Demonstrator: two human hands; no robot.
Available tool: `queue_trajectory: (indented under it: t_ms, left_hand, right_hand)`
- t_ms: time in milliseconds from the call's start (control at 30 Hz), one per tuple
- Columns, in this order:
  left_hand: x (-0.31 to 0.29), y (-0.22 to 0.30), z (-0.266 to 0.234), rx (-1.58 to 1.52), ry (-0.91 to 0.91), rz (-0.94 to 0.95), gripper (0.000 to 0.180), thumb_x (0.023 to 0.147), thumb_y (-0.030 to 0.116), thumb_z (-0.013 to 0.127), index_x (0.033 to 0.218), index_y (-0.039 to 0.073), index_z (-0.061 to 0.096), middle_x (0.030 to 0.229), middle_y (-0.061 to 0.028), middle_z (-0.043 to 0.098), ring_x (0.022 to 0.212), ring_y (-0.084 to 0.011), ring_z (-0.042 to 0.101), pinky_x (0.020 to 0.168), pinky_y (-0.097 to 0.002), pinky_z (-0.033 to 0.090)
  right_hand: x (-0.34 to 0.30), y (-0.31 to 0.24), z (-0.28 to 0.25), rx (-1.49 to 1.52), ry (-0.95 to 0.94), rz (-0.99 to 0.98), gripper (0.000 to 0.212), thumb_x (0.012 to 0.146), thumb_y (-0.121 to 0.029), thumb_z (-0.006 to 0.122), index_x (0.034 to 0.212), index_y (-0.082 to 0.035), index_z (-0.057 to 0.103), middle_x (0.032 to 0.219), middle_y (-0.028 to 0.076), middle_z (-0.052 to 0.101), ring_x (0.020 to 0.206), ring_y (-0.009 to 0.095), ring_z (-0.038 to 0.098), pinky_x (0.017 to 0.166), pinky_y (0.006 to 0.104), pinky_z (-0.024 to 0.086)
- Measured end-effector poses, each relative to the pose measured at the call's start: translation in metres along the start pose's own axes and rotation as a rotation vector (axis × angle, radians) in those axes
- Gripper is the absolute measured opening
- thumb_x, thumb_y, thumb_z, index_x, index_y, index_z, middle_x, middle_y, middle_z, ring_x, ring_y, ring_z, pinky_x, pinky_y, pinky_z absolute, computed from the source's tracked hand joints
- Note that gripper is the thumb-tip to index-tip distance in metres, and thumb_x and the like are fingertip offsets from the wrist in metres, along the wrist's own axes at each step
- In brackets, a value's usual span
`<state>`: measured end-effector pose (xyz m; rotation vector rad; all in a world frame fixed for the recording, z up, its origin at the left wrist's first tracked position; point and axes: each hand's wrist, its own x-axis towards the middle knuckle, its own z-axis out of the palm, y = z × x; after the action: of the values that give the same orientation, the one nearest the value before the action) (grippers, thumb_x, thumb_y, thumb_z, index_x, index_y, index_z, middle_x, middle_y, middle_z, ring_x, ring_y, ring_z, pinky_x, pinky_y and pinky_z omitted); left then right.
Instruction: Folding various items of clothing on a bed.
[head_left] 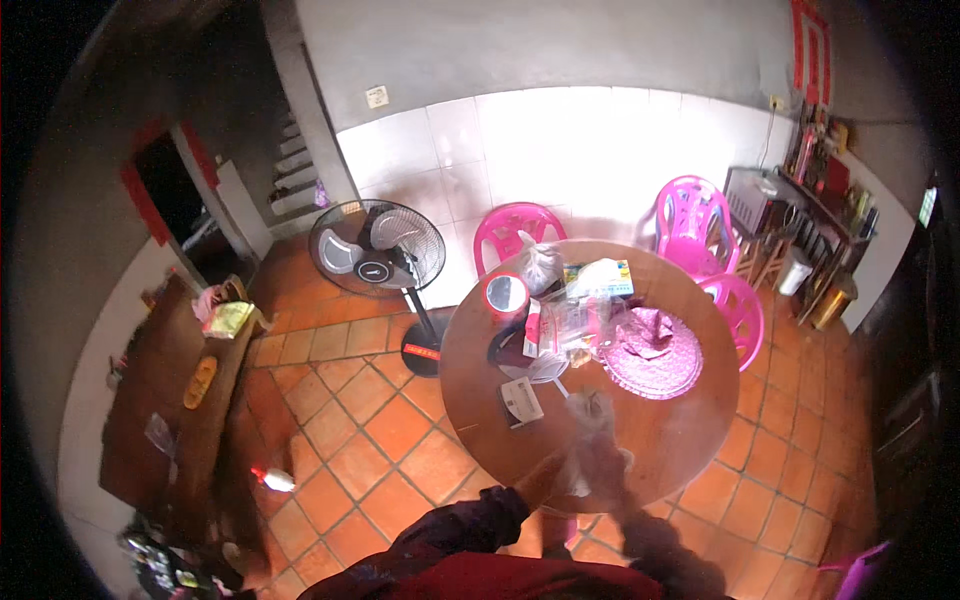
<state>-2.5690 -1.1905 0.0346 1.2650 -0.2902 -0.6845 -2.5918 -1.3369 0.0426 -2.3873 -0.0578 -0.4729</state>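
Both my hands are over the near part of a round brown table, smeared by motion. My right hand reaches farther forward. A pale, crumpled, cloth-like thing is at its far end, too blurred to name for sure. Lower and to the left, my left hand is close beside the right one; its fingers cannot be made out. Something whitish shows between the hands. Ahead of them lie a small white-and-dark card or packet, a clear plastic item with a pale handle, and a round pink patterned cover.
Farther back on the table are a red-rimmed round mirror, a tied plastic bag and a colourful box. Pink plastic chairs stand behind. A floor fan is left of the table. A wooden bench lines the left side.
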Motion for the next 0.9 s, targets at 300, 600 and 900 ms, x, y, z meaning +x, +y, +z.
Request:
queue_trajectory:
  t_ms: [300,600,900]
  left_hand:
    - [-0.125,0.048,-0.035,-0.586,0.295,0.418,0.04,0.09,0.035,0.041,0.116,0.005,0.044,0.107,-0.0112,0.054,0.093,-0.0249,0.054,0.081,-0.037,0.046]
    - [-0.261,0.118,-0.039,-0.211,0.662,0.852,0.029,0.092,0.026,0.037,0.11,0.007,0.048,0.104,-0.0092,0.054,0.092,-0.0211,0.051,0.09,-0.036,0.038]
    - [-0.305,0.118,-0.049,0.066,0.962,1.185,0.033,0.092,0.023,0.036,0.12,0.007,0.035,0.122,-0.0067,0.039,0.11,-0.0192,0.04,0.098,-0.0311,0.03]
  right_hand:
    - [0.01,-0.158,0.014,0.166,-0.43,-0.526,0.022,0.081,-0.015,0.051,0.1,-0.006,0.056,0.095,0.012,0.056,0.091,0.023,0.053,0.074,0.0347,0.042]
    - [-0.033,-0.327,0.022,1.453,-0.823,-0.281,0.033,0.085,-0.033,0.044,0.107,-0.009,0.051,0.091,0.007,0.059,0.074,0.024,0.054,0.059,0.0343,0.044]
    - [-0.051,-0.428,0.056,1.658,-0.839,-0.159,0.025,0.092,-0.027,0.04,0.102,-0.006,0.049,0.078,0.006,0.054,0.053,0.012,0.052,0.041,0.0218,0.039]
